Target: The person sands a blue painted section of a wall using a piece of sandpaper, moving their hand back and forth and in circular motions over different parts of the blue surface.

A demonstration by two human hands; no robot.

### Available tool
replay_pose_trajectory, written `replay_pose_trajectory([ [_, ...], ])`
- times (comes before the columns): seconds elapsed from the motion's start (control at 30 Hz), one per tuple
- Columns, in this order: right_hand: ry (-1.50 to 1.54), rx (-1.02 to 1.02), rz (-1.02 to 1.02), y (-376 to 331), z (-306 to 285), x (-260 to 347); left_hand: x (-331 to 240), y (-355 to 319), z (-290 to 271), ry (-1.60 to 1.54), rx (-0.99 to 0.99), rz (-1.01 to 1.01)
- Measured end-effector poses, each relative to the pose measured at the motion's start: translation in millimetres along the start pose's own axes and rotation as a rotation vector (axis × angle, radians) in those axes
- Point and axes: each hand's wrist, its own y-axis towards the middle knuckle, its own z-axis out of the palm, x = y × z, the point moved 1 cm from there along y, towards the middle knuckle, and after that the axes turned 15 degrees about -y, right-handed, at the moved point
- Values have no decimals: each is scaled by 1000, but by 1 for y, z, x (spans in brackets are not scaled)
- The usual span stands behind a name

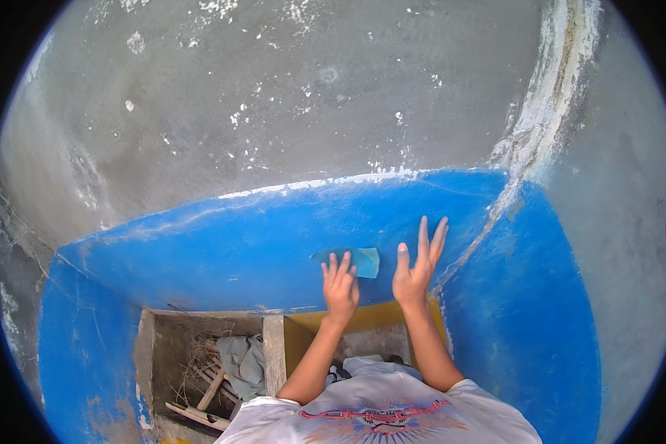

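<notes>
A small rectangular teal sheet (365, 262) lies against the blue-painted part of the wall (274, 229). Its right end curls slightly, and I cannot make out whether it is sandpaper, card or cloth. With bent, slightly parted fingers, my left hand (340, 287) holds the sheet to the wall and covers its middle. To the right of it, my right hand (417, 270) is raised with its fingers stretched up and the thumb apart. Nothing is in that hand; whether its fingertips touch the paint cannot be seen.
Bare grey plaster (274, 96) with white flecks rises above the blue band. A rough white seam (547, 103) runs down the right corner. Below, a concrete compartment (149, 348) contains sticks (213, 388) and a grey cloth (243, 364); a divider (274, 355) separates it from a yellow-edged one.
</notes>
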Motion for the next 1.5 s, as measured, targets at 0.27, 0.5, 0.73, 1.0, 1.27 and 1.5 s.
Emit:
replay_pose_trajectory([
  [0.27,-18,38,-31,5,-11,-33,-73,149,24,74,-182,320],
  [0.5,23,-22,-26,2,-23,-62,-41,56,71,22,89,182],
  [0.73,129,-201,-262,-10,-24,-59,-53,66,70,5,22,167],
  [1.0,-186,45,-301,-45,48,-88,-52,86,3,-152,409,173],
  [1.27,-123,-387,-88,-6,84,-8,-33,108,-129,83,-297,108],
  [1.5,-172,-380,50,20,83,-17,39,102,-137,244,-388,95],
])
